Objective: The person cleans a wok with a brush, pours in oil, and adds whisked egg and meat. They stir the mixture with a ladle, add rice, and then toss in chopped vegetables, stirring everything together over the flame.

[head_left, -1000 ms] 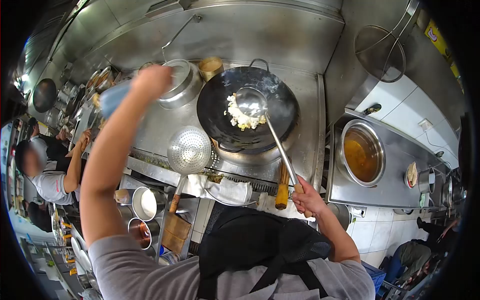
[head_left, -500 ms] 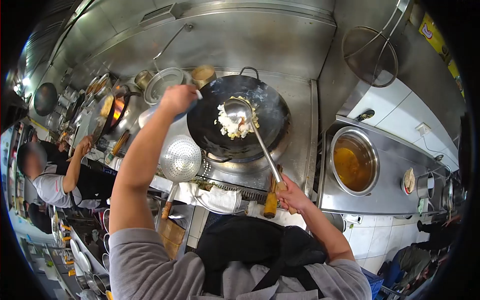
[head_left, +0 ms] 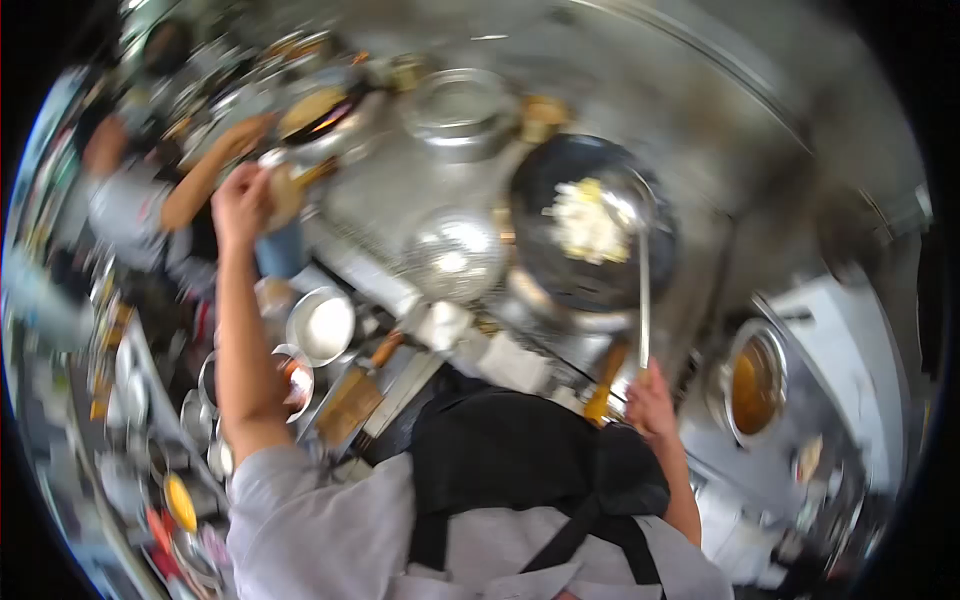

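Note:
The view is blurred. My left hand [head_left: 243, 205] is out to the left, its fingers closed on a pale, rounded container [head_left: 286, 195], smeared and partly hidden by the hand. My right hand [head_left: 650, 408] grips the handle of a long metal ladle [head_left: 643, 290]. The ladle's bowl rests in the black wok [head_left: 590, 288], at the right side of a heap of white and yellow food [head_left: 585, 228]. Left of the wok lies a round perforated strainer [head_left: 455, 250], its wooden handle pointing down toward my apron.
A metal pot of amber liquid [head_left: 752, 388] stands at right. Left of me are a container of white contents [head_left: 328, 328] and a wooden board [head_left: 352, 402]. A co-worker [head_left: 150, 205] stands at far left near another pan [head_left: 315, 112]. Behind the strainer is a metal basin [head_left: 460, 105].
My left hand has swung left and down from beside the wok, carrying the pale container. My view has turned left. The ladle has shifted to the food's right side.

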Demonstrator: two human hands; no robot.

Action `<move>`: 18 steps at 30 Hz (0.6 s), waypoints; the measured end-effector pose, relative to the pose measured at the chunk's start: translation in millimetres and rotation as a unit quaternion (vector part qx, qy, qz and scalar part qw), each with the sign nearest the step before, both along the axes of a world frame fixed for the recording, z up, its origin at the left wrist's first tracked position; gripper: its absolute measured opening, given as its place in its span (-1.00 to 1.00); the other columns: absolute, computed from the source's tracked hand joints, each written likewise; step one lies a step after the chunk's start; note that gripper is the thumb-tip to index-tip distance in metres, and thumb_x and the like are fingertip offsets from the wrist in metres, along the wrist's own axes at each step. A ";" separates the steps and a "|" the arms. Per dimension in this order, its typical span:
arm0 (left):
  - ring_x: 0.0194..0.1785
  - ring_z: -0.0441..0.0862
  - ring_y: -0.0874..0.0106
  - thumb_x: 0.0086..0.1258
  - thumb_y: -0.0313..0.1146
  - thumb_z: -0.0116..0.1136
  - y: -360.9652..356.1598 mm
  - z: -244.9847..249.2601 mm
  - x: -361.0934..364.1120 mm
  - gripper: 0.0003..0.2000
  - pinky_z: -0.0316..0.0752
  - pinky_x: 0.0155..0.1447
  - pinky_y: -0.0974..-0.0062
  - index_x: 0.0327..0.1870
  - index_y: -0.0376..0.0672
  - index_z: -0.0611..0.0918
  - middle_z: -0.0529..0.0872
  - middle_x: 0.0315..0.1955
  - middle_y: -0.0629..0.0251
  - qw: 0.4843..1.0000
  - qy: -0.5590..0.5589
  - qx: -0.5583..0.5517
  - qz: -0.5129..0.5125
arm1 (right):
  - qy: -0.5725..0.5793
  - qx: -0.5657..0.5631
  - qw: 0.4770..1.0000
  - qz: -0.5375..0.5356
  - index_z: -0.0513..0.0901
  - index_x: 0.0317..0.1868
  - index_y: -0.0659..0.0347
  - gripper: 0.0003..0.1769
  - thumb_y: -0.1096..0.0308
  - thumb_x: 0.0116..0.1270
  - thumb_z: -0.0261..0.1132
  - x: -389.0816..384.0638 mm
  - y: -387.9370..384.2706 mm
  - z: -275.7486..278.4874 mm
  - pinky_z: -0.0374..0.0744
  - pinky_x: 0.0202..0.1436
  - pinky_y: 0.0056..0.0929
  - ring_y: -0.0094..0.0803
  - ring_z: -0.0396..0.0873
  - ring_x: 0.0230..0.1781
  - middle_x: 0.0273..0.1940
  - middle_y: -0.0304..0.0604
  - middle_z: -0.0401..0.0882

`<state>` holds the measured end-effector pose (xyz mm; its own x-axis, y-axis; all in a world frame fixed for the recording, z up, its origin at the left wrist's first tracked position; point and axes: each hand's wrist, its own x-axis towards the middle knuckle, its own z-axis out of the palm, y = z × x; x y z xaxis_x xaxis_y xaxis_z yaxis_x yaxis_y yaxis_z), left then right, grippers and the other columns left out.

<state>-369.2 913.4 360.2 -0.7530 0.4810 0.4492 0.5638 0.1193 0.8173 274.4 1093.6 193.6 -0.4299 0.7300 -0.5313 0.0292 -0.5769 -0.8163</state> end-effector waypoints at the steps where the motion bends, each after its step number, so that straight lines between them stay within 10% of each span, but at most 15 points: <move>1: -0.48 0.48 0.66 0.33 -0.31 0.26 -25.6 -5.6 -20.6 -0.82 0.37 -0.40 0.66 -0.24 -0.26 0.68 0.62 -0.54 0.43 0.999 -0.005 -0.025 0.024 | 0.012 -0.035 0.999 0.007 -0.01 0.51 -0.28 -0.21 0.48 0.38 0.11 2.7 15.2 -21.5 0.38 -0.73 -0.54 -0.56 0.32 -0.71 -0.51 -0.30 0.36; 2: -0.46 0.52 0.63 0.31 -0.31 0.28 -43.2 -8.7 -27.7 -0.82 0.43 -0.36 0.61 -0.26 -0.25 0.70 0.64 -0.53 0.41 0.995 0.045 -0.026 0.081 | 0.054 -0.126 0.990 -0.016 0.03 0.50 -0.25 -0.23 0.49 0.37 0.10 -5.3 26.7 -22.3 0.38 -0.73 -0.57 -0.58 0.31 -0.73 -0.53 -0.29 0.37; 6: -0.42 0.53 0.63 0.31 -0.46 0.25 -98.9 -35.1 -50.1 -0.89 0.44 -0.30 0.63 -0.20 -0.28 0.68 0.68 -0.45 0.36 0.987 -0.052 0.087 0.124 | -0.077 0.155 0.985 0.017 -0.02 0.53 -0.08 -0.17 0.60 0.28 0.01 -61.2 -5.5 51.5 0.27 -0.77 -0.65 -0.64 0.19 -0.77 -0.57 -0.35 0.28; 16: -0.40 0.57 0.58 0.34 -0.47 0.23 -177.6 -84.5 -74.0 -0.89 0.47 -0.31 0.63 -0.22 -0.33 0.65 0.67 -0.44 0.31 0.935 -0.025 0.198 0.294 | -0.018 -0.036 0.999 0.014 -0.08 0.54 -0.19 -0.19 0.48 0.38 0.07 -70.0 11.8 27.7 0.32 -0.75 -0.61 -0.57 0.28 -0.71 -0.52 -0.27 0.31; 18: -0.38 0.58 0.59 0.34 -0.47 0.23 -194.4 -75.7 -65.9 -0.88 0.49 -0.30 0.63 -0.22 -0.34 0.66 0.69 -0.41 0.28 0.924 -0.015 0.257 0.284 | -0.120 0.128 0.979 0.101 -0.06 0.54 -0.18 -0.20 0.47 0.38 0.09 -73.4 3.7 41.2 0.31 -0.76 -0.63 -0.58 0.30 -0.70 -0.53 -0.28 0.32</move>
